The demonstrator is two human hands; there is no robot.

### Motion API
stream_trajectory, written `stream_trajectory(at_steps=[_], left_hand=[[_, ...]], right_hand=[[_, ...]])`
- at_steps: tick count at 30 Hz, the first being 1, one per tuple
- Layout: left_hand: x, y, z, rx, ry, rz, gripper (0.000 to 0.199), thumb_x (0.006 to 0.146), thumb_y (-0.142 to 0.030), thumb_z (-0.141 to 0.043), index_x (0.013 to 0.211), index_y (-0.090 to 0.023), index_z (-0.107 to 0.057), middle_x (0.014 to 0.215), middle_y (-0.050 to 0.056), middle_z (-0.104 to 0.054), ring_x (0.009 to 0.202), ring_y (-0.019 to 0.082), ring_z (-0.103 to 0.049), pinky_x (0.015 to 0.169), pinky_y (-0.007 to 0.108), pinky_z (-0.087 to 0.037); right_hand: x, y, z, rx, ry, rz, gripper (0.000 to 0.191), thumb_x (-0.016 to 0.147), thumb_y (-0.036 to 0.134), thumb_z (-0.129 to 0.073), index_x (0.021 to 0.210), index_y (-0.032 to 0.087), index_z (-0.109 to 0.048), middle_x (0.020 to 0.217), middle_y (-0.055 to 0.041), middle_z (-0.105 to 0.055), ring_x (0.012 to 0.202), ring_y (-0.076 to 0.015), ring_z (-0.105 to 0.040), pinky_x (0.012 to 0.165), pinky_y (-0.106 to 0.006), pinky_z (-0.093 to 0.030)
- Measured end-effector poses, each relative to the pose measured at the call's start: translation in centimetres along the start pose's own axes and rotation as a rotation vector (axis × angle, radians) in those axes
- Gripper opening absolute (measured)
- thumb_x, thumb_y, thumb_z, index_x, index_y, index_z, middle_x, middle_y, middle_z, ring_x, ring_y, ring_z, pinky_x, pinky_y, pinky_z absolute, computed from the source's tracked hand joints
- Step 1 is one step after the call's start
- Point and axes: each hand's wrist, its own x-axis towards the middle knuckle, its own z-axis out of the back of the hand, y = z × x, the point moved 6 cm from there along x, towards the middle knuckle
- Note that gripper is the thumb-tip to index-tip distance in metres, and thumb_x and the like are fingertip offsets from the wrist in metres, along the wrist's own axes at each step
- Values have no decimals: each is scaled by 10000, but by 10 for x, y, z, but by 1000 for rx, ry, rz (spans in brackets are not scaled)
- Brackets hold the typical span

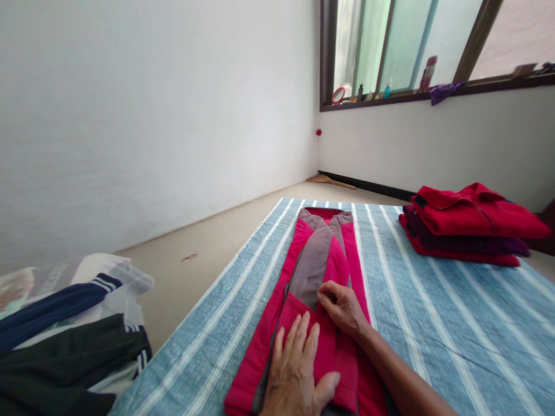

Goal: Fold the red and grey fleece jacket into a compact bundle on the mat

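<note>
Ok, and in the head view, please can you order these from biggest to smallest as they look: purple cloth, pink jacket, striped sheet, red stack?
1. Striped sheet
2. Pink jacket
3. Red stack
4. Purple cloth

**Edges and blur hide plenty here**

The left hand [297, 367] covers part of the pink jacket [338, 260], and its wrist drops out below! What the right hand's [340, 303] curled fingertips pinch, if anything, can't be seen. Dark clothes [65, 358] run off left; bottles [427, 74] on the sill blur, labels unreadable.
</note>
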Motion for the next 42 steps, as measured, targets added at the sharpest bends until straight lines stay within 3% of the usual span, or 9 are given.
stream_trajectory(at_steps=[7, 11, 42], left_hand=[[-3, -2, 0, 151, -203, -86, 713, 811, -491, -612, 1414, -163, -419, 1460, 140, -426, 1303, 331, -454, 1010, 553, -424], [-5, -3, 1, 177, -245, -99, 736, 787, -494, -637, 1408, -164, -420, 1456, 139, -435, 1294, 319, -465, 1006, 528, -429], [-4, -5, 5, 160, -178, -58, 687, 817, -456, -606, 1408, -155, -430, 1471, 144, -405, 1313, 320, -445, 1006, 544, -437]], right_hand=[[0, -2, 0, 0, -1, 0, 155, 849, 257, -538, 730, 169, -583, 599, 33, -476, 550, -106, -412, 525, -214, -343], [0, -1, 0, -2, 0, 4, 156, 851, 259, -537, 735, 167, -586, 607, 30, -489, 554, -107, -419, 531, -214, -349], [0, -1, 0, 5, 12, 1, 157, 851, 272, -533, 741, 172, -585, 611, 25, -494, 559, -114, -424, 537, -223, -356]])
